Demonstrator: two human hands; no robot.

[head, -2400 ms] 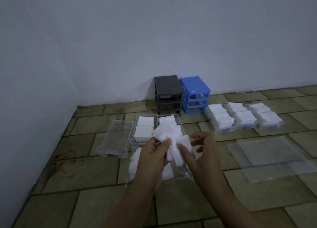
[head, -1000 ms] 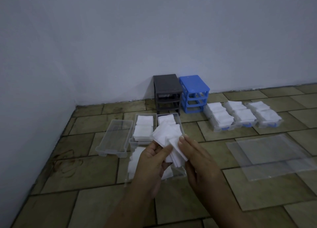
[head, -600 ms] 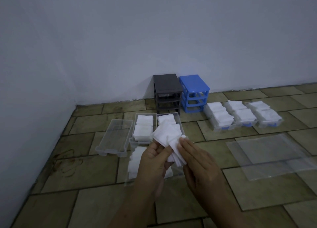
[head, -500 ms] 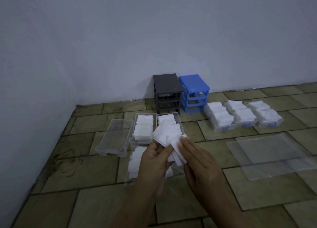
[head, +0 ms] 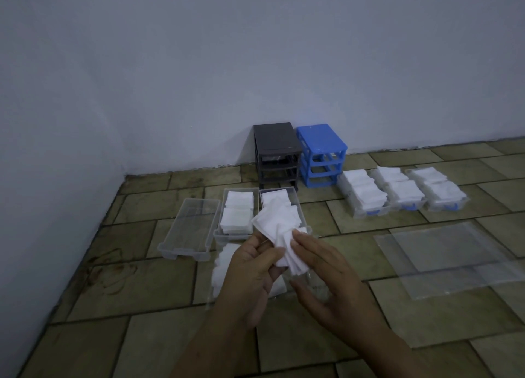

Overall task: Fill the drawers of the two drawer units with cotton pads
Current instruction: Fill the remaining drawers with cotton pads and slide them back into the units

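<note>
My left hand grips a fanned bunch of white cotton pads above the floor. My right hand lies against the bunch's right side with straight fingers. A dark grey drawer unit and a blue drawer unit stand against the wall with their drawers out. Three clear drawers lie in front of the grey unit: an empty one, one with two stacks of pads, and one partly hidden by the bunch. Three drawers full of pads sit right of the blue unit.
A clear plastic bag with loose pads lies under my hands. Flat clear plastic bags lie on the tiled floor at the right. A wall runs along the left side and another behind the units.
My right hand has closed in from a spread position onto the right side of the bunch. The bunch has stayed in my left hand at about the same place.
</note>
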